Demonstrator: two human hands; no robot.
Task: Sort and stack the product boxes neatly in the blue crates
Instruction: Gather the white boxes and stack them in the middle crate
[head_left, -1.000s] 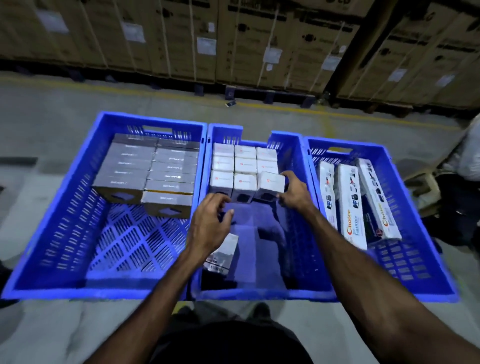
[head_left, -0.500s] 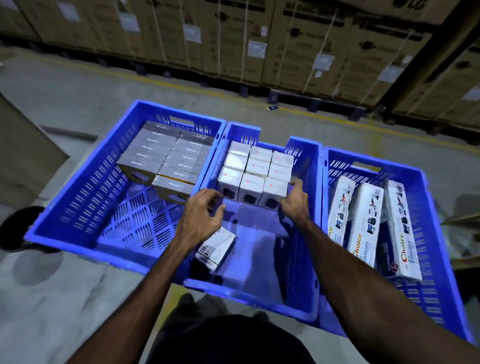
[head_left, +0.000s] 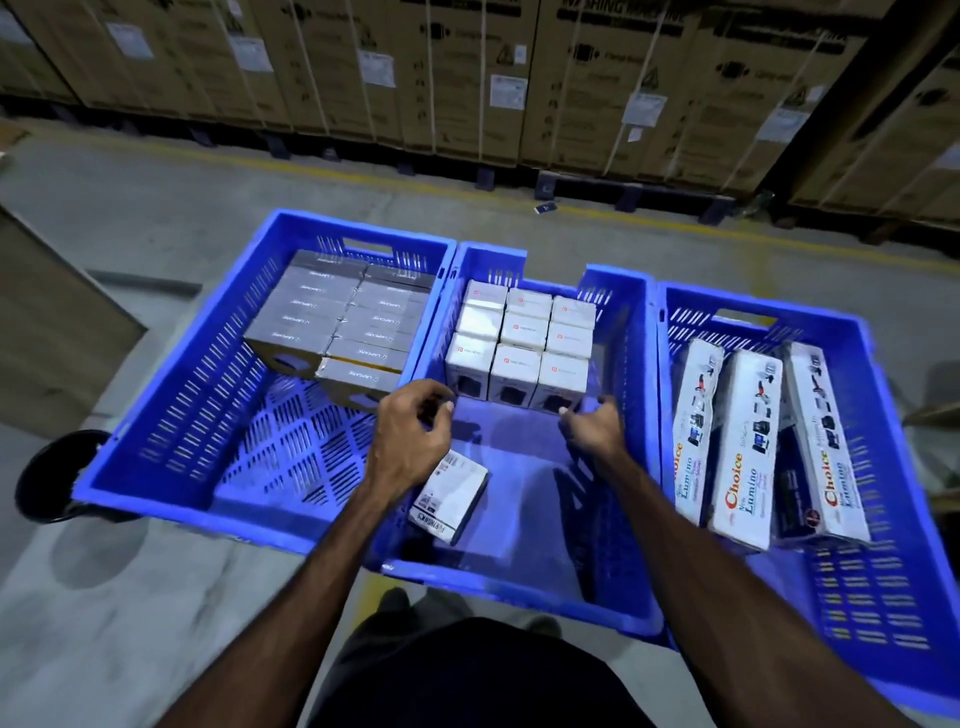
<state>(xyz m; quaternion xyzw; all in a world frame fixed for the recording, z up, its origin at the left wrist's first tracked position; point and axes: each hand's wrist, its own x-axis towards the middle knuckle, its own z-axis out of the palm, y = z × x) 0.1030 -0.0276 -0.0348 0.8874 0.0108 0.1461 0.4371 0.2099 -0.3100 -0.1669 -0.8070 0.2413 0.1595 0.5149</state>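
Observation:
Three blue crates stand side by side on the floor. The middle crate (head_left: 631, 621) holds a tidy block of small white boxes (head_left: 519, 340) at its far end and one loose white box (head_left: 451, 499) lying flat near its front left. My left hand (head_left: 413, 434) hovers above the loose box, fingers curled, holding nothing. My right hand (head_left: 595, 428) is just in front of the block's near right box, fingers apart and empty. The left crate (head_left: 156, 410) holds stacked grey boxes (head_left: 343, 325). The right crate (head_left: 893, 571) holds three long white "Choice" boxes (head_left: 743, 447).
Tall brown cartons on pallets (head_left: 519, 83) line the back wall behind a yellow floor line. A black round object (head_left: 57, 478) sits on the floor left of the left crate. A brown carton (head_left: 52, 332) stands at the far left. My feet show below the middle crate.
My right hand has come off the near right white box and drawn back toward me. My left hand stays over the loose box. The view has shifted left.

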